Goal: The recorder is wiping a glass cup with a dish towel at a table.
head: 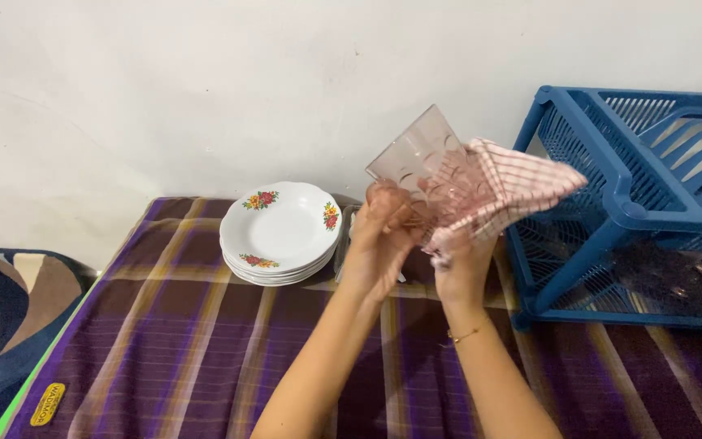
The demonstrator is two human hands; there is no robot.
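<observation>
Both forearms rise over the purple plaid cloth (164, 325); the left hand (383, 232) grips a clear glass (412, 154), tilted above the table. Clamped round a checked towel (513, 183), the right hand (461, 260) presses it into the glass. White floral plates (282, 223) sit stacked at left, a blue dish rack (611, 203) at right.

Clear pinkish patterned glass (416, 158), tilted, half-wrapped in red-checked white cloth (501, 191), above the table.

Both forearms are bare, with no sleeves showing anywhere up to the lower edge of the view. The left hand (379, 244) wears nothing on wrist or fingers (383, 199) that can be seen. The right hand (461, 272) has a thin gold-coloured chain bracelet (465, 334) with small beads around the wrist.
</observation>
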